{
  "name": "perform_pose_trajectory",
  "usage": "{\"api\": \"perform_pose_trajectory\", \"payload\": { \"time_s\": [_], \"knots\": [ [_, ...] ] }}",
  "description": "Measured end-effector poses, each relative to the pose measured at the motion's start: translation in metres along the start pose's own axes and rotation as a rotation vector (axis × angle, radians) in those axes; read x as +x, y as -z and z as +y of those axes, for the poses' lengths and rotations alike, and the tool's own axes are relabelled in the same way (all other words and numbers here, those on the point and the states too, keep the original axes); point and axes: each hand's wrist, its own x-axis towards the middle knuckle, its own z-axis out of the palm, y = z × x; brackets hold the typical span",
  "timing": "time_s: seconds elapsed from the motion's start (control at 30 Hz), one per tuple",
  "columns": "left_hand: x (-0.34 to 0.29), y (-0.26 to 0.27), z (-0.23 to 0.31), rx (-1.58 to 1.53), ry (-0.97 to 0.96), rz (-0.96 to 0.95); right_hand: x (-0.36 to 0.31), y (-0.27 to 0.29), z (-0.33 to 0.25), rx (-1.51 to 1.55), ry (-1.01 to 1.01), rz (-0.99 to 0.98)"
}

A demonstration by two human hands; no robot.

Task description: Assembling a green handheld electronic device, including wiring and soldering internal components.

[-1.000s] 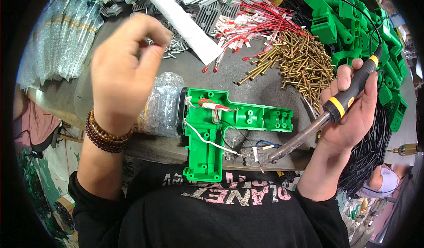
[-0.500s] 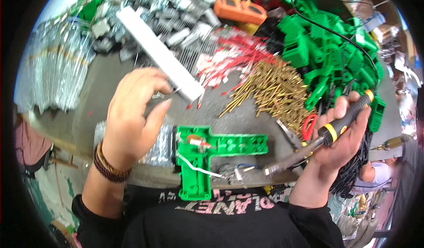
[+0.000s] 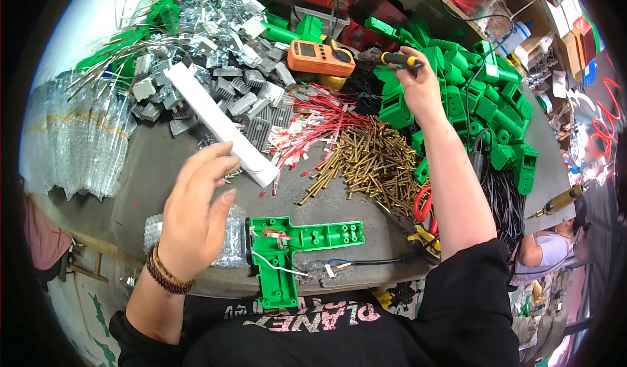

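Note:
My right hand (image 3: 421, 89) is raised at the far right, closed around the black-and-yellow handle of a tool (image 3: 401, 60). The tool's other end points left and is hard to make out. My left hand (image 3: 199, 210) hovers with fingers loosely bent and apart, holding nothing, near the lower end of a long white strip (image 3: 222, 125). Close to my body lies an opened green T-shaped plastic housing (image 3: 277, 275), hollow side up, with a small red-and-white part (image 3: 277, 235) and a white wire (image 3: 277, 266) inside. A bubble-wrapped piece (image 3: 232, 243) adjoins its left end.
Brass-coloured screws (image 3: 372, 161) are heaped mid-table, beside red-and-white wires (image 3: 307, 122). An orange multimeter (image 3: 320, 58) sits behind them. Green housings (image 3: 483, 105) pile up at right, grey finned metal blocks (image 3: 258, 132) at left. Red-handled pliers (image 3: 423, 207) and black cables (image 3: 499, 210) lie near my right arm.
My right hand has carried the tool from beside the green housing up and away to the far right pile. My left hand stays open, slightly lower in view.

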Motion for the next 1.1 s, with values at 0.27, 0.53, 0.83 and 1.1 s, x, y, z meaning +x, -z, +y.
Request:
{"api": "perform_pose_trajectory", "payload": {
  "time_s": [0.27, 0.53, 0.83, 1.1],
  "knots": [
    [-0.058, 0.027, 0.032, 0.264, -0.404, -0.484, -0.136, 0.041, -0.13, -0.305, 0.23, -0.696],
    [-0.05, 0.012, 0.028, 0.314, -0.431, -0.477, -0.225, 0.007, -0.142, -0.429, 0.331, -0.754],
    [-0.054, 0.014, 0.027, 0.283, -0.326, -0.565, -0.202, 0.002, -0.151, 0.011, -0.123, -0.887],
    [-0.059, 0.013, 0.024, 0.232, -0.303, -0.522, -0.206, -0.02, -0.149, 0.187, 0.012, -0.703]
  ]
}}
